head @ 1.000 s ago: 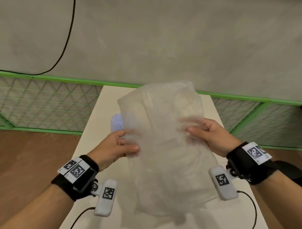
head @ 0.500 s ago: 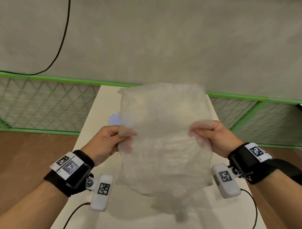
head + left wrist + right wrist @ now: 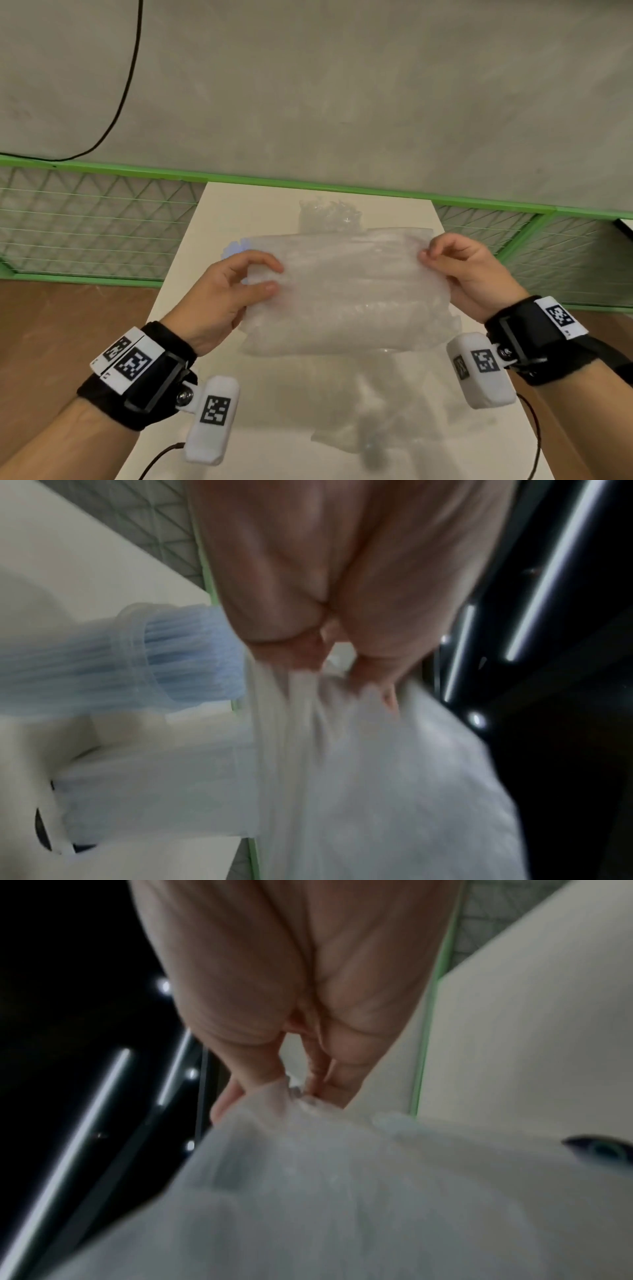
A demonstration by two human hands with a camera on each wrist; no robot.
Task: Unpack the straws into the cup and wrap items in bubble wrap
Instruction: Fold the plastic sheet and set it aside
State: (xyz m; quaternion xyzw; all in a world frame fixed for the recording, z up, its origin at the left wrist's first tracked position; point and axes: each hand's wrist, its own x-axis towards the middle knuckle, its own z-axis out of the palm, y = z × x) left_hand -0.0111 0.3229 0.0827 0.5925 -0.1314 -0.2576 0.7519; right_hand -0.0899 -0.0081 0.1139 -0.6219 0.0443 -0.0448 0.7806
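Head view: we see the left hand (image 3: 226,294) and right hand (image 3: 469,270) holding a bubble wrap (image 3: 346,291) sheet up over the white tabletop (image 3: 239,205). Each hand pinches a top corner, sheet stretched wide between them. A crumpled clear wrap lump (image 3: 329,214) sits on the tabletop behind the sheet. Blue straws (image 3: 234,248) peek out just past the left hand. More clear plastic lies low on the tabletop under the sheet, too blurred for us to tell what.

Left wrist view: blurry. We see fingers (image 3: 308,653) curled, pinching the wrap (image 3: 377,777) edge. A clear cup (image 3: 103,664) packed with blue straws (image 3: 192,653) stands on the tabletop (image 3: 68,561) just beside the hand.

Right wrist view: blurry. We see fingers (image 3: 250,1074) pinching the wrap (image 3: 325,1191) corner, tabletop (image 3: 531,1015) behind.
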